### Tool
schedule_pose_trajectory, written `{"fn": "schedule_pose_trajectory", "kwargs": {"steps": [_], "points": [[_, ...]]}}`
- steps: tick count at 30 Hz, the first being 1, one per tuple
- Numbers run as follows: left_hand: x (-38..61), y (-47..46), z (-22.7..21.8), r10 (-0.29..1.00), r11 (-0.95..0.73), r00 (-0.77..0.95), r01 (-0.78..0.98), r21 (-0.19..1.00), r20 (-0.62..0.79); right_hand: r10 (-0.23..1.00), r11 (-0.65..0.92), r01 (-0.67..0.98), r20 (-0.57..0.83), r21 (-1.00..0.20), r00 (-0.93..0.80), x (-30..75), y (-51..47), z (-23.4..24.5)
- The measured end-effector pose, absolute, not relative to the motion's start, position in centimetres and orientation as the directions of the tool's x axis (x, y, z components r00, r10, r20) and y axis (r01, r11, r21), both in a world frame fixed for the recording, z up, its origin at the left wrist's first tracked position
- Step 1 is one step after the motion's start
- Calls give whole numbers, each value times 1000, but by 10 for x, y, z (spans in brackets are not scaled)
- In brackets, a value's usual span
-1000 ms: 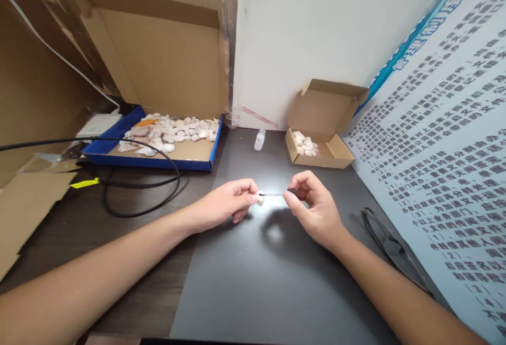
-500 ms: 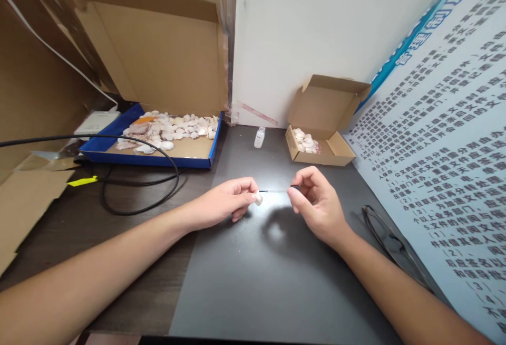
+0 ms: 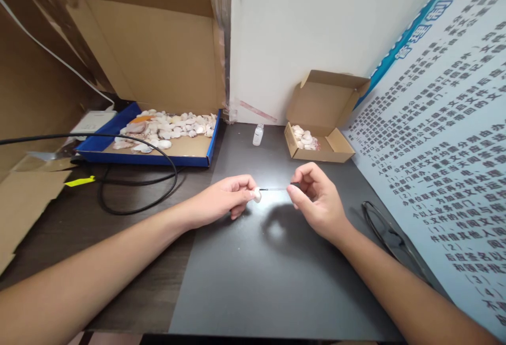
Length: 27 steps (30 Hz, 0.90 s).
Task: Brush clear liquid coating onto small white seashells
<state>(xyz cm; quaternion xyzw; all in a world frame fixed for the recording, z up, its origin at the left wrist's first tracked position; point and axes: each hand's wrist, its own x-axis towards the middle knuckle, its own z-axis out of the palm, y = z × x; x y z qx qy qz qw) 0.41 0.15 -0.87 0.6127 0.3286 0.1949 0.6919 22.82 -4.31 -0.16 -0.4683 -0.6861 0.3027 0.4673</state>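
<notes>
White shell (image 3: 257,195) sits pinched in the left hand (image 3: 228,201); the right hand (image 3: 317,201) grips a thin applicator (image 3: 276,189) touching it.

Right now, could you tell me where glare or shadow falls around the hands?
Head view: bright glare on the dark mat just below the small shell; the right hand, pinching a thin tool, casts a shadow nearer the camera; edges look bowed.

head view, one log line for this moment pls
left hand: pinching white shell | right hand: holding thin applicator, tip at shell | nearby: small bottle, shell box
</notes>
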Motion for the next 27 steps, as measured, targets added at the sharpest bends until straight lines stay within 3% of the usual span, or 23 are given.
{"fn": "schedule_pose_trajectory", "kwargs": {"steps": [13, 18, 22, 27], "points": [[4, 2, -12, 682, 229, 701, 69, 971, -211, 933, 359, 408, 336, -840, -129, 227, -42, 0], [4, 2, -11, 690, 239, 691, 65, 969, -217, 935, 353, 335, 318, -873, -158, 228, -43, 1], [4, 2, -11, 689, 233, 694, 60, 971, -209, 935, 355, 410, 318, -840, -158, 229, -43, 0], [5, 1, -9, 696, 262, 686, 34, 964, -213, 934, 352, 330, 307, -876, -183, 229, -43, 1]]}}
